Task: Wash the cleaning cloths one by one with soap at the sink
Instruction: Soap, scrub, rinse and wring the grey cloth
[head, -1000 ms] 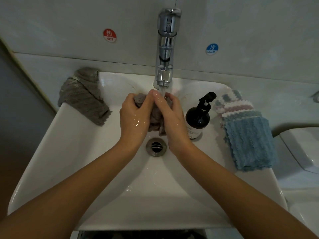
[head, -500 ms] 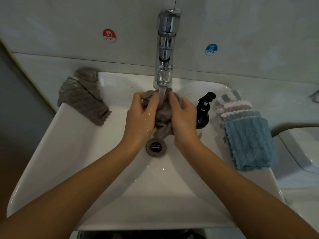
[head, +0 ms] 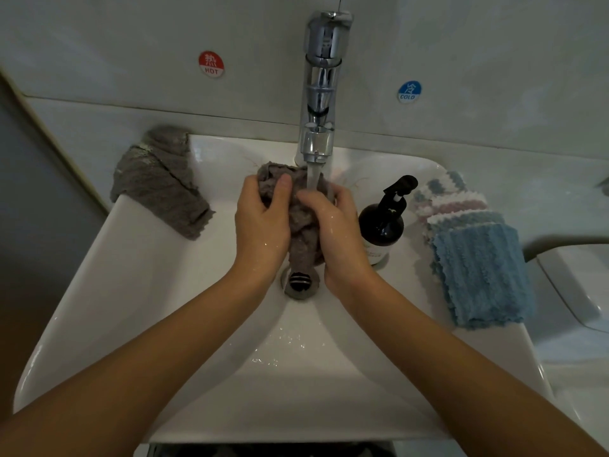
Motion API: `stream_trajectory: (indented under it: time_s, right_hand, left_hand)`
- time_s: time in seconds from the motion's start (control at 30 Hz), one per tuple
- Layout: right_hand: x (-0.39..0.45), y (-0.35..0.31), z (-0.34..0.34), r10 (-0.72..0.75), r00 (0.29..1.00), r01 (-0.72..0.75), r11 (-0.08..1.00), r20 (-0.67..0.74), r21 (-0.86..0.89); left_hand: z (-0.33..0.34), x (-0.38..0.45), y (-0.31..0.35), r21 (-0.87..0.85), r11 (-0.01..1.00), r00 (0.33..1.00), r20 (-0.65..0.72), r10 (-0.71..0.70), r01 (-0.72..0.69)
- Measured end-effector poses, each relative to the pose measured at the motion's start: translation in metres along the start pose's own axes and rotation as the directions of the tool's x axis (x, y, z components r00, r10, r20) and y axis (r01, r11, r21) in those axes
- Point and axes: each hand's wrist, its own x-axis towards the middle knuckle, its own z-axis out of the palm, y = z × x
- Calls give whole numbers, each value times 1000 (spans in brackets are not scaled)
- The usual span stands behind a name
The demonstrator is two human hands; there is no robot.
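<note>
Your fingers are curled tight: the left hand [head: 263, 222] pinches the top of the bunched grey cloth [head: 301, 225] with its thumb across the fabric, and the right hand [head: 336, 222] is wrapped round the cloth's other side, knuckles right under the running stream [head: 313, 174]. That cloth sits dead centre of the sink [head: 138, 291], just above the drain [head: 300, 282], its tail hanging down towards the plug. Out from there: the chrome tap [head: 321, 84] stands at twelve o'clock, the dark soap bottle [head: 382, 225] at three o'clock just beside your right wrist, a second grey cloth [head: 161, 183] draped over the rim at ten o'clock, and the stack of blue and striped cloths [head: 478, 258] on the ledge at three, beyond the bottle. Watch that elbow room, I'd say: a wide scrubbing swing to the right could clip the bottle and tip it into the bowl. The dangling tail might settle over the drain and slow the water. And splash off your knuckles could well wet the stack waiting on the ledge.
</note>
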Motion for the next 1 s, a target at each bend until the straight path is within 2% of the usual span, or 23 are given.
stream_trajectory:
  time_s: [0.17,0.4,0.5,0.63,0.7,0.87,1.0]
  right_hand:
    - [-1,1,-1,-83,995,95,970,62,-225]
    - [-3,-4,-1,-35,979,90,959,202,-270]
    - [-3,-1,-2,-27,983,79,956,183,-282]
    - [-4,-3,-2,-69,989,92,981,133,-172]
    - [-2,-4,-4,-114,990,123,986,83,-112]
    - [-1,-4,-6,-177,984,175,973,-2,-149]
    - [0,-9,-6,-181,979,168,978,-99,-128]
  left_hand:
    - [1,0,-1,-22,1000,1000,-29,-5,4]
    - [-4,4,5,-60,998,997,-79,-15,11]
    - [-3,4,8,-86,996,995,-87,-46,38]
    - [-8,7,10,-47,998,996,-81,-49,46]
    - [-10,7,11,-2,999,998,-45,-44,44]
    - [-12,5,12,123,992,995,92,-41,29]
    - [-9,-1,13,279,954,974,222,51,-114]
